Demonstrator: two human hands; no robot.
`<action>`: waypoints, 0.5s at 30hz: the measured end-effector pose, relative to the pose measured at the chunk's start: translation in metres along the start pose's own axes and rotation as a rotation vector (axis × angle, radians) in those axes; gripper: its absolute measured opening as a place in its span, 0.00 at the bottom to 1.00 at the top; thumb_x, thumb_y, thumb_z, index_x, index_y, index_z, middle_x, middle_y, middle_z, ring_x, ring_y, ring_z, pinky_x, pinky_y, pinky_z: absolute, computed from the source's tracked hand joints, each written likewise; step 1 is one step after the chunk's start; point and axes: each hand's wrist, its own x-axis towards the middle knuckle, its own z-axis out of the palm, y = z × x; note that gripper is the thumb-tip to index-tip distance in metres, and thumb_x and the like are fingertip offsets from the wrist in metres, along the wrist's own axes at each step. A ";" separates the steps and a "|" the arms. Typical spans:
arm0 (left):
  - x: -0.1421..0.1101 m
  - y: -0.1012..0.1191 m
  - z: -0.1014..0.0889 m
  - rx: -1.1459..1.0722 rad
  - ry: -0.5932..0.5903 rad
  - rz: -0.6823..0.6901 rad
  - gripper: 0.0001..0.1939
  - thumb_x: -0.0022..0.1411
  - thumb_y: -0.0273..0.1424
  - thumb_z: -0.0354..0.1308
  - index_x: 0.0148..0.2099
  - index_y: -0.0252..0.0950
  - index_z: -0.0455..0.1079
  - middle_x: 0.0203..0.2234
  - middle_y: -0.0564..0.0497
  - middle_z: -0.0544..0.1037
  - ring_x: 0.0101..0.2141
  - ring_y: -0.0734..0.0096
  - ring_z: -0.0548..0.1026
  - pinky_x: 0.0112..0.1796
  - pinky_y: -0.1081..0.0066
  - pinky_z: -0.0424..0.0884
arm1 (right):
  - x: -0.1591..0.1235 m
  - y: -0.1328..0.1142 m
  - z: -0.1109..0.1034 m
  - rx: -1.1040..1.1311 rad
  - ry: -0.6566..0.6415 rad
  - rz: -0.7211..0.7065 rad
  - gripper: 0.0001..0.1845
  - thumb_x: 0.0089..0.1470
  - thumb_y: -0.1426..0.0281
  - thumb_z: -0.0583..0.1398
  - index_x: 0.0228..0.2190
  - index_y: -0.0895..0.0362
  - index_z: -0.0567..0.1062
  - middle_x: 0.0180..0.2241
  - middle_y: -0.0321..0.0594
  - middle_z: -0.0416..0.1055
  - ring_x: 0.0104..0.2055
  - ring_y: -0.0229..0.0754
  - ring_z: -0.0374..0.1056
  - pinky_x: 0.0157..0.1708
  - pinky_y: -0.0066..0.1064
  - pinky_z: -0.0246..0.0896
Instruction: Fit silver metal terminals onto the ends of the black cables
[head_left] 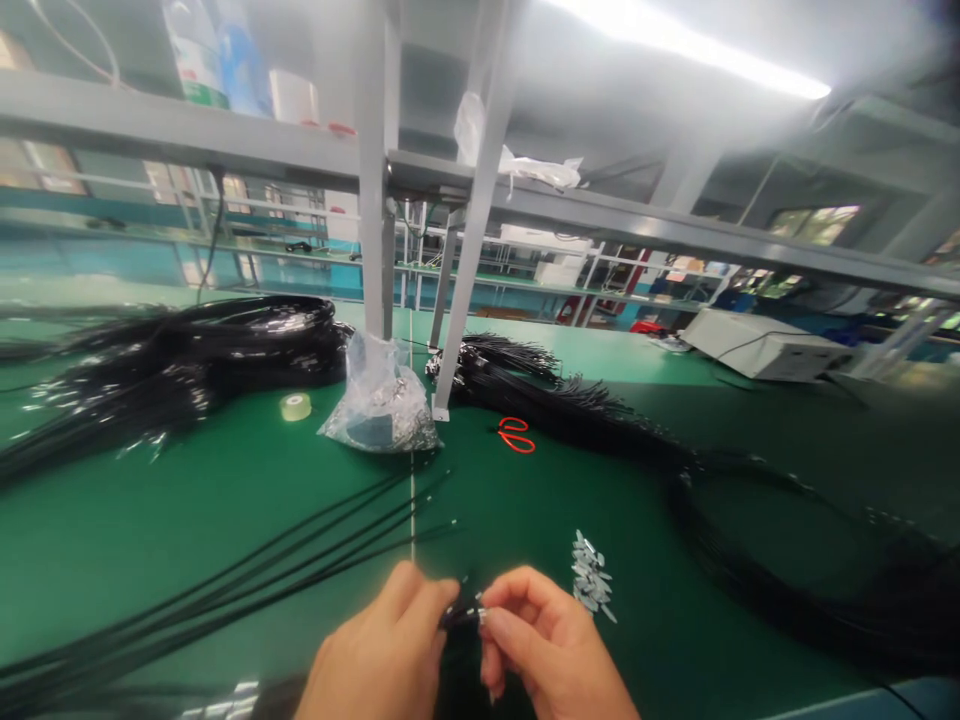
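Note:
At the front of the green table, my left hand (382, 640) is closed around the end of a black cable (454, 614). My right hand (547, 640) pinches a small whitish piece (481, 613) against the cable's tip, its fingertips close to those of my left hand. Whether the piece is fitted over the tip or only touching it, I cannot tell. Right of my hands lies a small pile of clear sleeve-like pieces (591, 575). Several loose black cables (300, 560) stretch across the table on the left, their ends pointing toward the middle.
A plastic bag of small shiny parts (382, 410) sits by the metal shelf posts (373, 200). Nearby are a tape roll (295, 406) and red-handled scissors (517, 435). Cable bundles (255, 345) lie left, with more coiled cables (690, 510) right. A white box (765, 345) stands behind.

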 end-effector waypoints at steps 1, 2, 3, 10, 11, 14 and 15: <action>0.000 -0.004 0.002 -0.083 0.012 0.012 0.20 0.61 0.23 0.44 0.51 0.43 0.66 0.38 0.48 0.74 0.34 0.69 0.77 0.34 0.75 0.72 | 0.002 0.003 0.003 0.012 -0.034 0.024 0.19 0.40 0.58 0.68 0.26 0.59 0.70 0.13 0.32 0.69 0.16 0.33 0.62 0.19 0.25 0.59; 0.000 -0.008 0.003 -0.160 0.017 0.013 0.20 0.60 0.23 0.44 0.53 0.41 0.65 0.38 0.47 0.75 0.35 0.69 0.77 0.36 0.75 0.72 | 0.003 0.005 0.006 0.013 -0.056 0.039 0.20 0.40 0.58 0.68 0.27 0.59 0.70 0.13 0.32 0.69 0.15 0.33 0.63 0.19 0.25 0.59; 0.001 -0.011 0.003 -0.229 0.009 0.006 0.20 0.60 0.23 0.45 0.53 0.40 0.63 0.38 0.47 0.75 0.36 0.69 0.76 0.37 0.74 0.71 | 0.003 0.006 0.010 0.014 -0.059 0.044 0.21 0.39 0.58 0.69 0.28 0.60 0.70 0.14 0.32 0.69 0.16 0.33 0.64 0.19 0.25 0.59; 0.010 -0.006 -0.012 -0.344 -0.097 -0.060 0.14 0.58 0.26 0.52 0.47 0.43 0.66 0.36 0.53 0.76 0.35 0.70 0.74 0.35 0.75 0.68 | -0.008 -0.005 0.010 -0.239 0.080 -0.077 0.18 0.49 0.56 0.62 0.25 0.58 0.68 0.15 0.30 0.64 0.17 0.33 0.60 0.20 0.24 0.56; 0.010 -0.004 -0.016 -0.308 -0.124 -0.042 0.11 0.58 0.26 0.52 0.43 0.44 0.68 0.35 0.55 0.76 0.34 0.71 0.74 0.33 0.76 0.68 | -0.009 -0.006 0.009 -0.295 0.084 -0.088 0.17 0.49 0.57 0.62 0.24 0.58 0.68 0.15 0.29 0.62 0.17 0.32 0.59 0.20 0.24 0.54; 0.004 -0.005 -0.028 -0.048 -0.207 -0.037 0.09 0.58 0.25 0.52 0.33 0.43 0.71 0.33 0.54 0.76 0.34 0.68 0.75 0.31 0.75 0.66 | -0.013 -0.005 0.009 -0.406 0.091 -0.088 0.14 0.48 0.59 0.61 0.24 0.57 0.68 0.16 0.28 0.59 0.18 0.32 0.57 0.20 0.24 0.51; 0.001 -0.007 -0.031 0.066 -0.223 -0.060 0.08 0.57 0.25 0.53 0.32 0.43 0.71 0.33 0.53 0.76 0.35 0.65 0.75 0.32 0.72 0.67 | -0.014 -0.004 0.010 -0.431 0.095 -0.087 0.13 0.48 0.60 0.61 0.24 0.57 0.68 0.16 0.28 0.59 0.18 0.32 0.57 0.19 0.24 0.50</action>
